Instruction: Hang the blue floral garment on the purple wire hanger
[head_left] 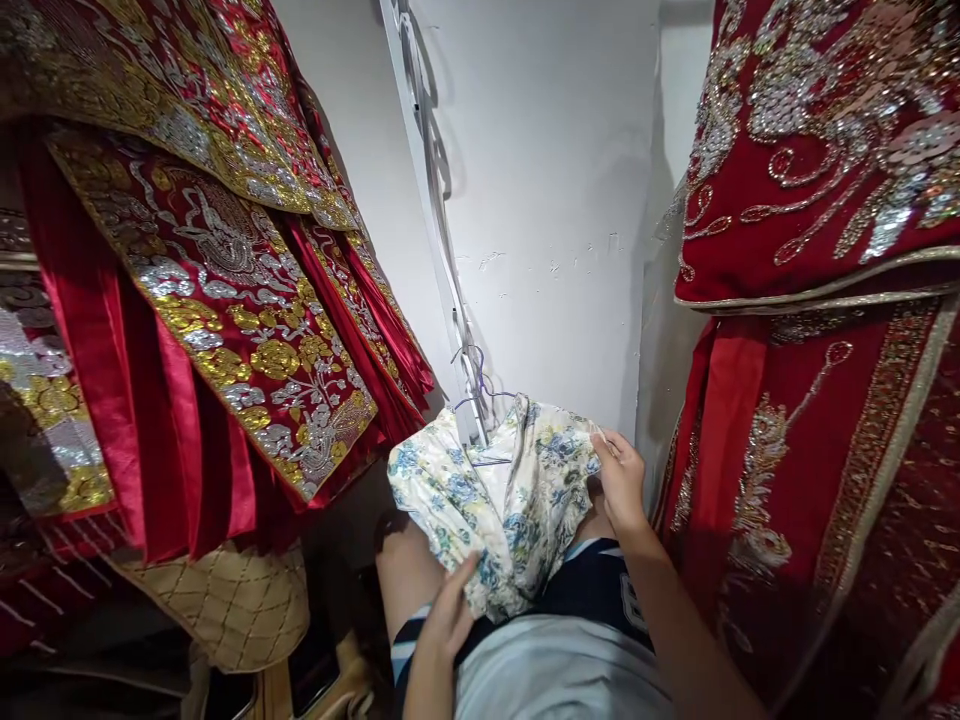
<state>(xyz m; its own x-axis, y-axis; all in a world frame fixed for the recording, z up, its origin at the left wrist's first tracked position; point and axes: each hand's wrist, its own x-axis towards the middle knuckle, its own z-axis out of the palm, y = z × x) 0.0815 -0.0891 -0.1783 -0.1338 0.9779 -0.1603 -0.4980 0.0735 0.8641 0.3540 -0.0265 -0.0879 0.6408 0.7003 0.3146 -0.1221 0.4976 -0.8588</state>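
Floral blouse [540,520] on a purple hanger [487,385] being handled by its edges, at six o'clock in the view, over the lap.

The step in hand looks like straightening the cloth; the next move would seem to call for a light, even pull without creasing it. At three o'clock on the blouse, the right hand [621,475] pinches its edge between thumb and forefinger; at seven, the left hand [448,615] lays its thumb on the lower edge, other fingers too hidden to tell whether they pinch. The blouse is cream with blue flowers and yellowish touches, V-necked, rumpled, bunched at the bottom. A metal strip [420,120] runs from twelve o'clock down to its neckline.
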